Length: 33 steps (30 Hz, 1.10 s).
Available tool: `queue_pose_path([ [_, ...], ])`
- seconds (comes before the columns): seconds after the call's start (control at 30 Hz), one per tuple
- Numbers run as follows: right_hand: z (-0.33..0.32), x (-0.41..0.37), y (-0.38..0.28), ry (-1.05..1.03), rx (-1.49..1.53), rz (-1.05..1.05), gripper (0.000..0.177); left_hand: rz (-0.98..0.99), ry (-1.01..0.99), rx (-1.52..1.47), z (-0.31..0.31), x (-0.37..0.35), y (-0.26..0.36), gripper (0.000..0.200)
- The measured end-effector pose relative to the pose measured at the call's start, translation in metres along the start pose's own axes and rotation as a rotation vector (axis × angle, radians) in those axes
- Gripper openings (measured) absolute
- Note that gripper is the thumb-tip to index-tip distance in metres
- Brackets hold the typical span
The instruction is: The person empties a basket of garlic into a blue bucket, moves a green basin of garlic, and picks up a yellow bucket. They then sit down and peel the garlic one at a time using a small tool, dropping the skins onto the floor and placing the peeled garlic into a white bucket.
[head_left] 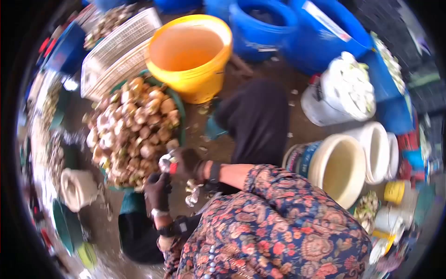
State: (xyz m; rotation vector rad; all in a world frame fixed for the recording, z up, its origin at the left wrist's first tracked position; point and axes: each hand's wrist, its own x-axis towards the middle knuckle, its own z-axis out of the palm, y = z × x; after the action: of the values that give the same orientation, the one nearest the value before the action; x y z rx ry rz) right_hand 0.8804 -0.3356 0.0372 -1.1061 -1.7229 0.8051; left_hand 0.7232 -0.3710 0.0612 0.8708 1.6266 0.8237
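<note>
My right hand (189, 165), in a dark glove, is closed at the near edge of a heap of brown-and-white bulb-like produce (134, 121). A small tool with a red part (173, 168) shows at its fingers, beside a pale piece (165, 162). Just below, my gloved left hand (158, 189) is curled, nearly touching the right. Blur hides what its fingers hold. The heap rests in a wide green basin (179, 104). Under my wrists lie whitish scraps (192, 193).
A yellow tub (200, 88) and white crates (116, 51) stand beyond the heap. Blue barrels (260, 28) line the top. To the right are a white bucket of pale peeled pieces (320, 104) and cream buckets (344, 172). My dark-clothed knee (260, 116) is near the basin.
</note>
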Motion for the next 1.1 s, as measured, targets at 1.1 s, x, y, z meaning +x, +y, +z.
queue_pose_path([
  [1.1, -0.003, 0.006, 0.008, -0.034, 1.139, 1.238, 0.040, 0.278, 0.229, 0.140, -0.014, 0.001, -0.008, 0.031],
])
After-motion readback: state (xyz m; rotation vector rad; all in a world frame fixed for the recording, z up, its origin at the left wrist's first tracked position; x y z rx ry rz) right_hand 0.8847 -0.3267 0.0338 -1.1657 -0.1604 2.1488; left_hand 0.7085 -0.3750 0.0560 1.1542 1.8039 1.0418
